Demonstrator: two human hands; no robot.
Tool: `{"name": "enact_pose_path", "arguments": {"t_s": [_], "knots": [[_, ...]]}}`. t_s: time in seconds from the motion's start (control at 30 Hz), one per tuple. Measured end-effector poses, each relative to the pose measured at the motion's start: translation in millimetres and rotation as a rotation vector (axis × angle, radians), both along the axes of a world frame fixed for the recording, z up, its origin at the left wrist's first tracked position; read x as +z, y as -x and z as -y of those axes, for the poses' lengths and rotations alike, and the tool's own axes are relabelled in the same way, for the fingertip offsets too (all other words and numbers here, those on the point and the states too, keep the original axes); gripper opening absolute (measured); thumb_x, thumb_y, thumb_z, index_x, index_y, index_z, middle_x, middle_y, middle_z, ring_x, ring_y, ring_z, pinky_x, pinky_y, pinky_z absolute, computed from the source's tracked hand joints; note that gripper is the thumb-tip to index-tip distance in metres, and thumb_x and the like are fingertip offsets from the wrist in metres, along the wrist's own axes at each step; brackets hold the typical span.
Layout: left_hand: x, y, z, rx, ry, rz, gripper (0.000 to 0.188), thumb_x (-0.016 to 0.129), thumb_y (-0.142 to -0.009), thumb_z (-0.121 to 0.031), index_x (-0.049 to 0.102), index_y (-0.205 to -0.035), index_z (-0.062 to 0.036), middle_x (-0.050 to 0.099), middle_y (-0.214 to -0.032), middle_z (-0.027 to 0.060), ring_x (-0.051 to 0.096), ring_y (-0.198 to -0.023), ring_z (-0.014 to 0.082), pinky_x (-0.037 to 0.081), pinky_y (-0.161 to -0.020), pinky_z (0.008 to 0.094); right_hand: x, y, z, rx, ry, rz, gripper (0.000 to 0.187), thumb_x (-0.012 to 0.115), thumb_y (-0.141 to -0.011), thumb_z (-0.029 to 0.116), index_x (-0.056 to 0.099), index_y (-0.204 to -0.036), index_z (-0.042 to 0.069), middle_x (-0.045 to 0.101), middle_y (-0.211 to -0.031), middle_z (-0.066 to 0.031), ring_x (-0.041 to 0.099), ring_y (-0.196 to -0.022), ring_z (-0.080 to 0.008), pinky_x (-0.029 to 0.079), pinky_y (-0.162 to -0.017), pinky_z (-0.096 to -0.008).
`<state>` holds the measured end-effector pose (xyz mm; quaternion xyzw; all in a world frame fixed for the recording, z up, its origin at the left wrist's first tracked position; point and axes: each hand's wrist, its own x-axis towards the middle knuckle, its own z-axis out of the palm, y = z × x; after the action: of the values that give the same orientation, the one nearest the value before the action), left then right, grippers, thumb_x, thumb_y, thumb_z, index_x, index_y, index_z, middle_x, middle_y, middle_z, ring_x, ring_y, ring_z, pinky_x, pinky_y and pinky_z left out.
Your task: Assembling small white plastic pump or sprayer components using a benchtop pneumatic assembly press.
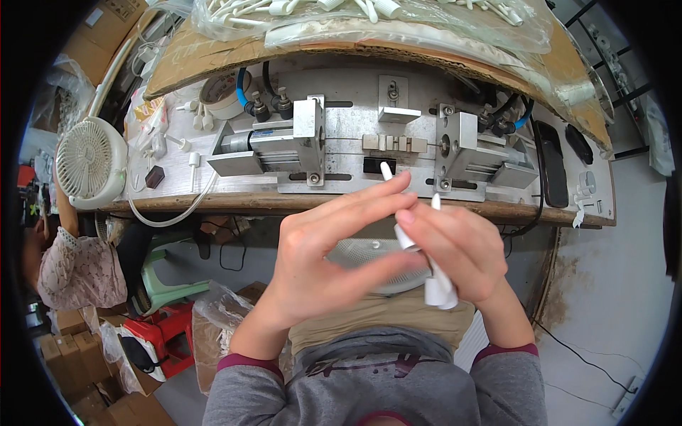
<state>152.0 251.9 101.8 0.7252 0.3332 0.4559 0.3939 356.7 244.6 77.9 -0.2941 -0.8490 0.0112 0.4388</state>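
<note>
In front of the bench edge my two hands come together over my lap. My right hand (462,248) is closed on slim white plastic sticks with wider, cap-like ends. One white stick (440,287) runs down through its fingers, the thick end below. Another white stick (386,170) pokes out past the left fingertips and slants toward the right thumb. My left hand (327,248) has its fingers stretched out and its thumb apart and blurred. Its fingertips meet the right hand; whether they press on the slanted stick is hidden.
A metal fixture with a left cylinder block (309,142), a right cylinder block (458,149) and a slotted centre piece (394,143) sits on the bench. A white fan (91,162) stands left, a black phone (551,163) right. Cardboard (213,60) holds bagged white parts behind.
</note>
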Motion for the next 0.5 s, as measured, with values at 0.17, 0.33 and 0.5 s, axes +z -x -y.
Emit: {"name": "enact_pose_path", "arguments": {"t_s": [0.17, 0.33, 0.5], "knots": [[-13.3, -0.6, 2.9, 0.144, -0.2, -0.159, 0.042, 0.081, -0.072, -0.001, 0.072, -0.113, 0.001, 0.068, -0.124, 0.0198, 0.069, -0.11, 0.0283, 0.055, -0.091, 0.0332, -8.7, -0.5, -3.0, -0.064, -0.056, 0.006, 0.043, 0.069, -0.075, 0.009, 0.068, -0.116, -0.005, 0.069, -0.112, -0.0192, 0.071, -0.081, -0.0268, 0.059, -0.066, -0.0325], [-23.3, -7.7, -1.1, 0.223, -0.352, -0.29, 0.035, 0.08, -0.073, -0.004, 0.073, -0.107, -0.0014, 0.069, -0.12, 0.0158, 0.07, -0.098, 0.028, 0.057, -0.081, 0.034, -13.3, 0.8, -5.8, -0.104, 0.027, -0.211, 0.03, 0.077, -0.077, 0.002, 0.07, -0.105, -0.003, 0.07, -0.108, -0.0185, 0.07, -0.081, -0.0259, 0.057, -0.067, -0.0329], [-33.2, -3.3, -11.6, 0.251, -0.512, -0.679, 0.031, 0.078, -0.075, -0.01, 0.072, -0.105, -0.0037, 0.07, -0.123, 0.0086, 0.069, -0.079, 0.0206, 0.054, -0.069, 0.0304, -6.4, 4.2, -3.8, -0.207, 0.064, -0.243, 0.025, 0.08, -0.077, -0.001, 0.069, -0.1, -0.001, 0.072, -0.098, -0.0151, 0.07, -0.082, -0.025, 0.057, -0.069, -0.0328]]}}
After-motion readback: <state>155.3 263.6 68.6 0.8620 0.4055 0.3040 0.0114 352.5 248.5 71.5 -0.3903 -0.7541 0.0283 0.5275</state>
